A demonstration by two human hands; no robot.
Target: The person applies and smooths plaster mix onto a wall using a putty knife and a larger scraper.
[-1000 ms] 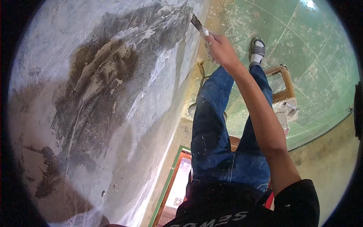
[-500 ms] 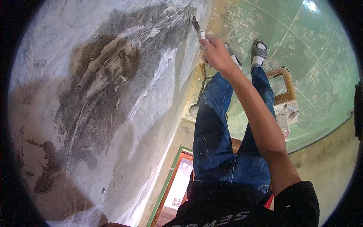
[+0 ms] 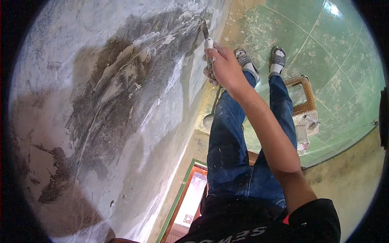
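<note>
One right hand [image 3: 223, 67] wraps round a scraper [image 3: 206, 33], hiding much of its handle [image 3: 209, 43]; the blade [image 3: 204, 28] lies by the patchy wall [image 3: 121, 93], contact unclear. The left hand is out of frame, its state unreadable.

Tan frame [image 3: 310, 94] on streaked green floor tiles [image 3: 330, 52]; green-trimmed opening [image 3: 190, 198].

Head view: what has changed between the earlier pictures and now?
The right hand, gripping the scraper, has moved left and down in the picture, and the scraper now stands more upright. The left sandal, hidden behind the hand at first, now shows. Nothing was taken up or let go; the right sandal stays on the floor.
</note>
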